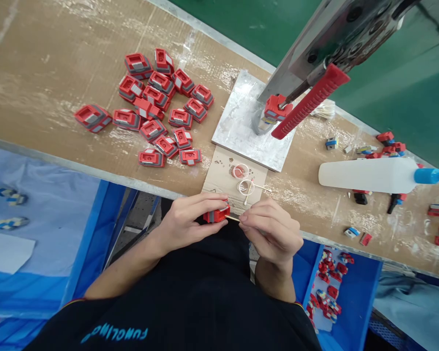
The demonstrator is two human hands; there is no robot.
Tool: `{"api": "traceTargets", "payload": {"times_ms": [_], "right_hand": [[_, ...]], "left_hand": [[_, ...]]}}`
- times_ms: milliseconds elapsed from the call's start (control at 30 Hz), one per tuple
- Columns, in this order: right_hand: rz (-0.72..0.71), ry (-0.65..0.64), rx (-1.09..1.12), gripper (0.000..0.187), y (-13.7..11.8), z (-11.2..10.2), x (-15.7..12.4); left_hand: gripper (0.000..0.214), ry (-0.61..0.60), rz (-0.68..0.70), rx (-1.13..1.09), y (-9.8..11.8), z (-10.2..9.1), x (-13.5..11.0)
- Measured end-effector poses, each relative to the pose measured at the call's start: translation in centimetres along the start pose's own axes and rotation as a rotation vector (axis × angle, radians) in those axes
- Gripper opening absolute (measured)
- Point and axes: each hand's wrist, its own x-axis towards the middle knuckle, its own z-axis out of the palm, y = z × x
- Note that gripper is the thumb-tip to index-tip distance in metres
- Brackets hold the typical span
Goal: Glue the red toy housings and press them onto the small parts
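Close to the table's front edge, my left hand (190, 219) is closed around a red and grey plastic toy part (216, 214), its open side turned to the right. Pinched in my right hand (272, 229) is a thin wooden cotton swab (232, 218); its far end meets the red part. Beyond my hands, a round cup with reddish contents (240, 171) and a second small clear cup (245, 187) stand on a piece of cardboard (212, 180). Other swabs lie at the second cup.
Several similar red parts (157, 100) lie on the left of the table. A hand press with a red handle (310, 100) rises from a metal plate (237, 117). At right lies a white bottle (366, 175). Blue bins (354, 292) flank me below the table.
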Motion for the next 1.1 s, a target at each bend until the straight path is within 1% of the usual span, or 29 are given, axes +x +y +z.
{"api": "traceTargets", "payload": {"times_ms": [100,333,400,500,533,567,600,667,733,800,900,967,1033,1100], "right_hand": [[0.008,0.003,0.036,0.013,-0.2,0.2,0.0],[0.012,0.008,0.019,0.023,0.0,0.1,0.3],[0.012,0.067,0.038,0.024,0.2,-0.2,0.3],[0.013,0.255,-0.02,0.02,0.9,-1.6,-0.1],[0.021,0.294,-0.063,0.017,1.2,-2.1,-0.3],[0.038,0.296,-0.108,0.015,1.6,-2.7,-0.5],[0.059,0.261,-0.148,0.013,1.9,-3.1,-0.6],[0.103,0.123,-0.21,0.012,2.6,-3.6,-1.0],[0.12,0.009,-0.265,0.013,3.1,-3.6,-1.3],[0.109,-0.031,-0.311,0.015,3.5,-3.2,-1.4],[0.097,-0.04,-0.327,0.016,3.9,-2.7,-1.3],[0.091,-0.018,-0.298,0.015,3.9,-2.7,-1.0],[0.068,0.061,-0.228,0.013,3.4,-2.7,-0.8],[0.022,0.17,-0.142,0.011,2.5,-2.5,-0.7]], "left_hand": [[0.026,-0.001,0.0,-0.007,0.0,0.0,0.0],[0.028,-0.004,-0.019,-0.039,0.0,-0.1,0.1],[0.028,-0.002,-0.046,-0.084,-0.1,-0.1,0.2],[0.028,0.006,-0.103,-0.184,-0.4,-0.2,0.1],[0.027,0.012,-0.12,-0.222,-0.5,-0.2,0.0],[0.027,0.018,-0.136,-0.26,-0.6,-0.2,-0.1],[0.028,0.026,-0.146,-0.296,-0.8,-0.2,-0.2],[0.029,0.043,-0.154,-0.356,-1.0,-0.2,-0.3],[0.031,0.053,-0.145,-0.392,-1.2,-0.1,-0.4],[0.034,0.063,-0.13,-0.413,-1.3,-0.1,-0.4],[0.035,0.049,-0.125,-0.418,-1.2,-0.3,-0.3],[0.032,0.027,-0.132,-0.389,-1.1,-0.6,-0.1],[0.028,0.018,-0.131,-0.325,-1.0,-0.8,0.1],[0.026,0.021,-0.11,-0.253,-0.8,-0.9,0.2]]}}
